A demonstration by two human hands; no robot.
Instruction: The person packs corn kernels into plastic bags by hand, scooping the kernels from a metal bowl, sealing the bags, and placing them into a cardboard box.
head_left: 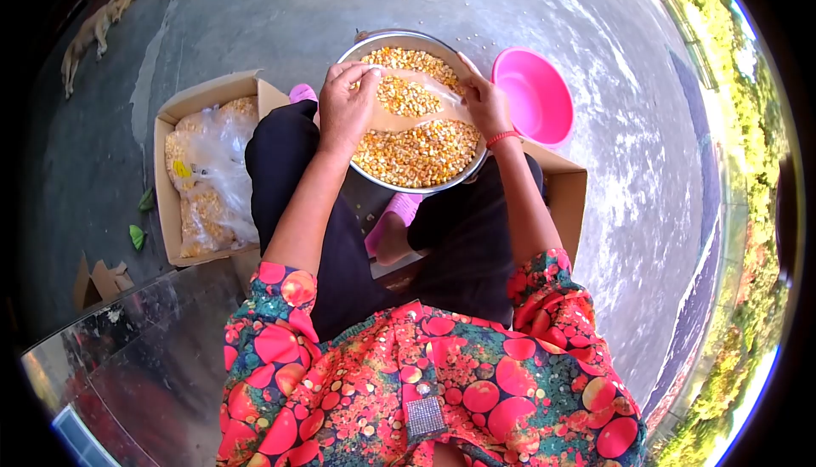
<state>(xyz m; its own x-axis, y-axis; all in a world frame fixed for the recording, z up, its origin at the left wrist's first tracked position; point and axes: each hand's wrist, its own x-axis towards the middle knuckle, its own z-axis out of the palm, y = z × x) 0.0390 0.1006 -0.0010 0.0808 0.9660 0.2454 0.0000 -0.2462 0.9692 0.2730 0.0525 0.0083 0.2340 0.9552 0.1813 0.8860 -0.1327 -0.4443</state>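
Note:
Kernels of dried corn (416,154) fill a round metal basin (400,187) set between my knees. Over it, a thin tan, partly see-through sheet (393,120) stretches between my two hands, with more kernels showing in its middle; whether they lie on it or beneath it I cannot tell. My left hand (347,106) pinches the sheet's left side, thumb against curled fingers. At the opposite side my right hand (486,110), a red band on its wrist, grips the sheet near the basin's rim.
A cardboard box (168,203) on the left holds clear plastic bags (208,174) of corn. To the right are a pink plastic basin (544,101) and another cardboard box (568,203). Stray kernels dot the concrete floor (544,8). A dog (89,38) lies far left.

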